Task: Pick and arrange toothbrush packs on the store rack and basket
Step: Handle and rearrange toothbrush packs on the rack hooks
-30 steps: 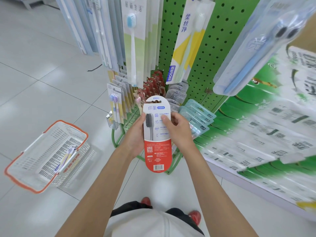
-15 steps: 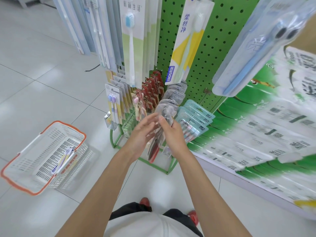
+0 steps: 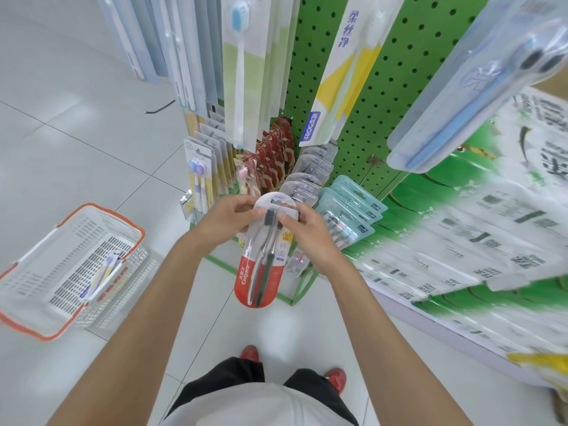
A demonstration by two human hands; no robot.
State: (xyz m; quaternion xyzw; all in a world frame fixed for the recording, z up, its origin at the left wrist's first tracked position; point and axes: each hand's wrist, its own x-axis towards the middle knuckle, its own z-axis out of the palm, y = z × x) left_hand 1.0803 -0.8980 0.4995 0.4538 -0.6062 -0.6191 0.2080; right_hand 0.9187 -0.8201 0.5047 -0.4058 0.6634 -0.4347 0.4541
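I hold a red-and-clear Colgate toothbrush pack (image 3: pixel 261 259) upright, front side facing me, two dark brushes visible inside. My left hand (image 3: pixel 226 221) pinches its upper left edge and my right hand (image 3: pixel 307 233) grips its upper right edge. The pack hangs in front of the lower hooks of the green pegboard rack (image 3: pixel 381 87), just below a row of clear packs (image 3: pixel 310 176). A white basket with an orange rim (image 3: pixel 92 210) stands on the floor at the left, with a purple-and-yellow toothbrush pack (image 3: pixel 103 273) lying in it.
Red packs (image 3: pixel 276 152), teal packs (image 3: pixel 353 207) and pastel brush packs (image 3: pixel 199 176) fill the lower hooks. Long packs hang higher up, one large clear pack (image 3: pixel 479 81) close at the upper right. A shelf of green-white packages (image 3: pixel 476 229) runs along the right. White tiled floor lies below.
The pack showed its back a second ago, was turned edge-on between my hands at the rack, and now faces me front side out, held lower.
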